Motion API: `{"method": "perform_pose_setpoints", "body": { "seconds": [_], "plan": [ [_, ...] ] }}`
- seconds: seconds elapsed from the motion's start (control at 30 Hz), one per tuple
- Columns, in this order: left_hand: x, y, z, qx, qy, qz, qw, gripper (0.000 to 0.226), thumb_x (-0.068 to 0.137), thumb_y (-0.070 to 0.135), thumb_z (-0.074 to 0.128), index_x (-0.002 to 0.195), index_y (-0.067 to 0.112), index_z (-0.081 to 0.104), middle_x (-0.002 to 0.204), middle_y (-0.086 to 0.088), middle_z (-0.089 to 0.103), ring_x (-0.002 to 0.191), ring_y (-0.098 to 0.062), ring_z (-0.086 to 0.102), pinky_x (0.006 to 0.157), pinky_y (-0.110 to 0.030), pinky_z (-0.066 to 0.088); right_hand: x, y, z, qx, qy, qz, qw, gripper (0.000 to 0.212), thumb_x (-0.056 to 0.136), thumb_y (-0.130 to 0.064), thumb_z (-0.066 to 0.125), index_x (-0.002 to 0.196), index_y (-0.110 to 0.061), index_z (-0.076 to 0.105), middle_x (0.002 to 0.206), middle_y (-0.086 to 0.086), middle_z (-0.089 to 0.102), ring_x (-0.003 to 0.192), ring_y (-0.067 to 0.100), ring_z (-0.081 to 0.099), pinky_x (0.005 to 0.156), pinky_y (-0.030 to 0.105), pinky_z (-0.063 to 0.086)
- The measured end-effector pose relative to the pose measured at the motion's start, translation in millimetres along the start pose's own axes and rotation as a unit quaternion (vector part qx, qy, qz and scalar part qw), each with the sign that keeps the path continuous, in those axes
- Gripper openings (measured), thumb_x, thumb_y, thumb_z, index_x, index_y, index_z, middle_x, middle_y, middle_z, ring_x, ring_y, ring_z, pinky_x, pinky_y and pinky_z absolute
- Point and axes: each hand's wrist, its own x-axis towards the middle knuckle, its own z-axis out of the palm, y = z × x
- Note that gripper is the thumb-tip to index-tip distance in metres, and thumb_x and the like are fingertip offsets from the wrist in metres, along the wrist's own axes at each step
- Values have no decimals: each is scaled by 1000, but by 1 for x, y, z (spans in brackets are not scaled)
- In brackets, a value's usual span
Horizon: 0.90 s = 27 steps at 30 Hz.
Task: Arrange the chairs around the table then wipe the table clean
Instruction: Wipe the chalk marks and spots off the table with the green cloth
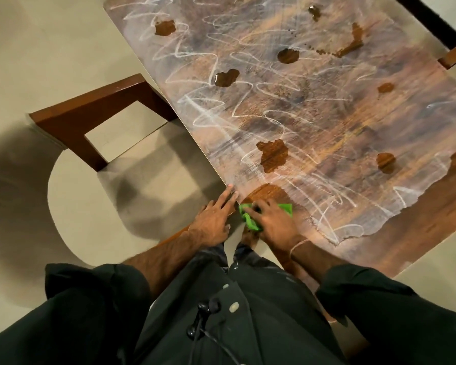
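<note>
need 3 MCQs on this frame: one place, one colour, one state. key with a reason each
1. Where is the green cloth?
A. the table's far corner
B. the near corner of the table, under the right hand
C. on the floor

2. The scribbles on the tabletop are:
A. white
B. red
C. blue

3. The left hand has its fingers:
A. curled round the cloth
B. straight, resting on the table edge
C. clenched, off the table

Key: B, the right hand holds it there; A, pale chalk-like lines; B, they lie flat on the edge.
</note>
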Motion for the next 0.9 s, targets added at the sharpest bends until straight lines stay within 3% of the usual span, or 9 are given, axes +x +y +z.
{"method": "perform_pose_setpoints", "body": {
  "seconds": [0.1, 0.17, 0.33, 0.4, 0.5, 0.57, 0.7, 0.77, 0.9],
  "plan": [
    [1, -2, -1, -13, -7, -7, 1000, 105, 92, 28, 63, 157, 32, -20, 162, 11, -32, 148, -39, 26, 117, -57, 31, 13, 9, -16, 78, 49, 215, 972, 70, 88, -26, 67, 150, -21, 35, 141, 9, 38, 126, 28, 40, 101, 40, 49],
    [2, -2, -2, -22, -1, -15, 1000, 105, 92, 28, 64, 157, 29, -19, 162, 9, -34, 150, -35, 25, 119, -56, 28, 21, 1, -21, 106, 81, 287, 949, 65, 87, -23, 67, 147, -19, 41, 138, 10, 40, 125, 29, 42, 99, 40, 50],
    [2, -4, -3, -26, 10, -19, 999, 109, 90, 27, 66, 158, 25, -18, 159, 9, -39, 149, -32, 26, 117, -57, 32, 17, -5, -16, -5, -20, -22, 1000, 74, 84, -23, 71, 149, -23, 38, 135, 7, 44, 117, 27, 43, 89, 36, 52],
    [2, -5, -5, -28, 8, -24, 999, 108, 90, 28, 65, 158, 25, -19, 159, 9, -39, 149, -32, 27, 118, -56, 31, 25, 8, -21, -2, -14, 39, 999, 73, 87, -24, 67, 151, -23, 33, 140, 7, 39, 120, 25, 42, 94, 35, 50],
    [0, -5, -8, -39, 9, -29, 999, 108, 91, 28, 64, 158, 23, -21, 160, 9, -38, 150, -29, 25, 119, -54, 28, 36, 9, -31, 91, 71, 270, 956, 66, 89, -22, 64, 149, -16, 38, 139, 11, 38, 119, 28, 46, 96, 36, 49],
    [-1, -5, -11, -49, 15, -32, 998, 108, 91, 26, 64, 158, 21, -20, 160, 9, -37, 150, -27, 26, 119, -52, 30, 40, -4, -29, 95, 88, 242, 962, 60, 86, -19, 67, 142, -13, 47, 133, 13, 43, 116, 29, 48, 91, 38, 53],
    [0, -8, -14, -47, 15, -27, 998, 107, 90, 31, 65, 159, 20, -15, 161, 12, -36, 150, -26, 26, 116, -54, 34, 38, -6, -27, -2, -37, -25, 999, 72, 84, -24, 70, 149, -22, 38, 134, 7, 42, 118, 25, 42, 88, 37, 51],
    [0, -8, -16, -53, 13, -24, 998, 103, 93, 37, 62, 160, 20, -14, 161, 12, -35, 150, -25, 26, 116, -53, 33, 46, 5, -30, -5, -18, 6, 1000, 71, 86, -25, 67, 150, -22, 36, 135, 6, 40, 119, 25, 43, 93, 36, 50],
    [0, -10, -20, -70, 35, -6, 997, 89, 101, 53, 45, 160, 18, -12, 164, 9, -28, 149, -26, 27, 116, -54, 31, 56, -2, -33, 85, 88, 253, 960, 64, 88, -20, 65, 147, -15, 42, 132, 11, 42, 117, 27, 44, 95, 36, 47]
  ]
}}
